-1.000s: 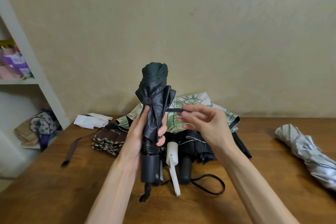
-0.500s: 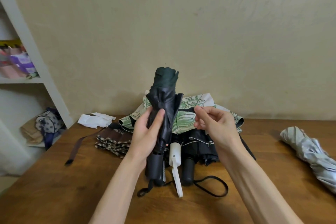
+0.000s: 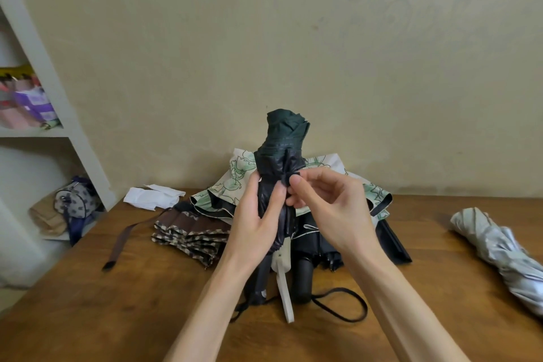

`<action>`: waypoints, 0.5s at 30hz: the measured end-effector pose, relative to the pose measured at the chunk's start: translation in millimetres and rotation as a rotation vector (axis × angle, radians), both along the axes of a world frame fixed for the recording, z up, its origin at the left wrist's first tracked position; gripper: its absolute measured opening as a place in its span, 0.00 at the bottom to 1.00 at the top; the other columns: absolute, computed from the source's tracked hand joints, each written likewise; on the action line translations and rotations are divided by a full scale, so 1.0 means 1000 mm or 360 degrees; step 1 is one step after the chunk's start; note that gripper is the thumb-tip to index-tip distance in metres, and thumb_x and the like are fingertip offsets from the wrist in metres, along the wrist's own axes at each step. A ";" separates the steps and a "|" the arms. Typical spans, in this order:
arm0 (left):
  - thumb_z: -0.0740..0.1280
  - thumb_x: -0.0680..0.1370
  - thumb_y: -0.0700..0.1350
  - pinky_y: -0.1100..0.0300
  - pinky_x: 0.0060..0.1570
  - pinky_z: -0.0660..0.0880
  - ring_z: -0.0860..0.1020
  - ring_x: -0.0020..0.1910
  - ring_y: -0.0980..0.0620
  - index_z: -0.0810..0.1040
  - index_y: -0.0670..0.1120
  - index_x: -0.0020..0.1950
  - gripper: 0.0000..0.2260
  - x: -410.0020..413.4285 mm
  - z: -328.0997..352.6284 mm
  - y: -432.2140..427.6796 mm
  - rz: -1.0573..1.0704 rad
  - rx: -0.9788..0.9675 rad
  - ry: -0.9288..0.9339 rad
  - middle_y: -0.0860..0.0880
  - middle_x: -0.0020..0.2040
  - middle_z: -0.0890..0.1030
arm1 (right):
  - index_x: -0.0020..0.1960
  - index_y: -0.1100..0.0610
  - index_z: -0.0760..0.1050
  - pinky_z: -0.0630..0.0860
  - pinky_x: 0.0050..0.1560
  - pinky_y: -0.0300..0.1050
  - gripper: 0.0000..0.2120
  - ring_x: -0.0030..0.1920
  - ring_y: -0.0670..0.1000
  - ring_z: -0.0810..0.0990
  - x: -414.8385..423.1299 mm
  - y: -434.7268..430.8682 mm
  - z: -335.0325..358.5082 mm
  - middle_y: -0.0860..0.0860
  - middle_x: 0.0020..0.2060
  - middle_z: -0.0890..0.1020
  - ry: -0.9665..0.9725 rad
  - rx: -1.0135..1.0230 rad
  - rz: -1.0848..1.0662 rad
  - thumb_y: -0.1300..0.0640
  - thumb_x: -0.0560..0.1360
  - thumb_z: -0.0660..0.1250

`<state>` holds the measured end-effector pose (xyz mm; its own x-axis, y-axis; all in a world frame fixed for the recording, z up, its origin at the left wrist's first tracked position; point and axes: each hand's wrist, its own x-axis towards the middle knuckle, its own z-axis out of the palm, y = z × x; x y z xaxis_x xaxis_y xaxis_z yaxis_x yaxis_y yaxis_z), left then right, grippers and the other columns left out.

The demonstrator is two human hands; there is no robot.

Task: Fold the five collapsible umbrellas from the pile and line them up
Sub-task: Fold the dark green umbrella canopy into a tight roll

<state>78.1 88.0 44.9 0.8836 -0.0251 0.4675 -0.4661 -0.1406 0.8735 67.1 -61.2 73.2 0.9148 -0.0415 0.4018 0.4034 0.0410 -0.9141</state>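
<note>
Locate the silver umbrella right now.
Head view, far right: the silver umbrella lies on the wooden table, apart from the pile, well right of the dark green umbrella that the left hand and right hand hold.

L hand (image 3: 258,222) grip, R hand (image 3: 326,209) pinch.

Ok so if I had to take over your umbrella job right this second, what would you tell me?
Left hand grips the dark green umbrella, held upright over the table. Right hand pinches its strap against the bundle.
Done: the silver umbrella lies rolled up at the right.
Left: fasten this strap, then fold the floral umbrella, brown checked umbrella and black umbrella in the pile, and line up all five.
</note>
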 end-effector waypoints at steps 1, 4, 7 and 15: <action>0.63 0.87 0.49 0.71 0.62 0.72 0.78 0.67 0.64 0.74 0.53 0.73 0.14 0.000 0.000 0.000 -0.0001 -0.0017 0.0010 0.63 0.63 0.82 | 0.51 0.63 0.84 0.82 0.45 0.39 0.04 0.39 0.50 0.87 0.000 0.000 0.000 0.58 0.40 0.88 0.0003 -0.0005 0.0022 0.63 0.81 0.72; 0.67 0.84 0.56 0.69 0.62 0.73 0.80 0.65 0.63 0.75 0.54 0.71 0.17 -0.001 0.001 0.000 0.0007 -0.0086 0.0023 0.62 0.62 0.83 | 0.52 0.65 0.84 0.82 0.45 0.39 0.04 0.39 0.49 0.87 0.000 0.000 -0.001 0.56 0.39 0.88 0.0009 -0.0007 0.0059 0.63 0.81 0.72; 0.69 0.82 0.60 0.60 0.66 0.75 0.80 0.66 0.60 0.75 0.54 0.71 0.20 -0.003 0.001 -0.001 0.0031 -0.0117 0.0032 0.59 0.63 0.84 | 0.52 0.65 0.84 0.82 0.45 0.39 0.05 0.39 0.50 0.87 0.001 0.000 -0.001 0.55 0.39 0.87 0.0033 0.0021 0.0070 0.62 0.81 0.72; 0.65 0.86 0.50 0.65 0.65 0.73 0.78 0.67 0.62 0.75 0.53 0.73 0.15 -0.003 0.000 -0.001 0.0030 -0.0108 0.0046 0.61 0.64 0.83 | 0.53 0.66 0.82 0.84 0.45 0.43 0.06 0.39 0.54 0.87 -0.002 0.002 0.002 0.58 0.41 0.88 0.0149 0.0165 0.0070 0.62 0.82 0.71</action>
<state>74.7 86.8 44.8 0.8969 0.0224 0.4417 -0.4383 -0.0890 0.8944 65.5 -59.2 75.3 0.9499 -0.0373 0.3105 0.3124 0.1527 -0.9376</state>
